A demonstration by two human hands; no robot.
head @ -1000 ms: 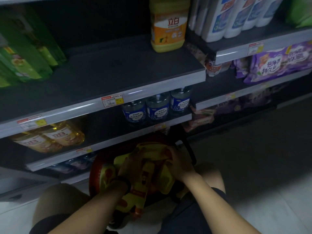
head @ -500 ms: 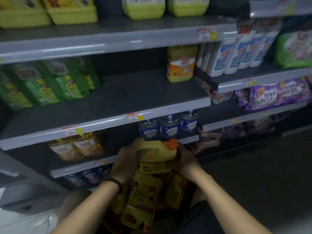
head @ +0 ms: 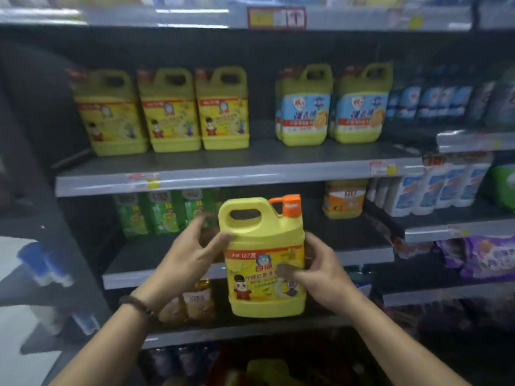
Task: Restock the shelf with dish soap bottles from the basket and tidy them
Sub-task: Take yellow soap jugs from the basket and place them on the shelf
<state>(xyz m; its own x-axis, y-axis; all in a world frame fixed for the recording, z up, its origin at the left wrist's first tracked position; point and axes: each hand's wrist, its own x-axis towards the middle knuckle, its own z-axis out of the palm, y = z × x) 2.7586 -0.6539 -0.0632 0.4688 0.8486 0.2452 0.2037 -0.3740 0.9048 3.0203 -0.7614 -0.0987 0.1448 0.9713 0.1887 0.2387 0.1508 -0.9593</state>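
Note:
I hold a yellow dish soap bottle (head: 262, 263) with an orange cap upright in the air, in front of the middle shelves. My left hand (head: 192, 254) grips its left side and my right hand (head: 320, 268) grips its right side over the label. On the upper shelf (head: 237, 171) stand three matching yellow bottles (head: 170, 110) at the left, with a gap beside them. The basket (head: 264, 369) shows only as a blurred red and yellow patch at the bottom edge.
Two yellow bottles with blue labels (head: 331, 107) stand right of the gap. Green refill packs (head: 158, 213) and an orange-labelled bottle (head: 344, 197) sit on the shelf below. White bottles (head: 437, 188) and purple packs (head: 487, 254) fill the right-hand unit.
Both hands lifted the yellow bottle out of the basket up to shelf height. My view rose from the low shelves to the upper shelf.

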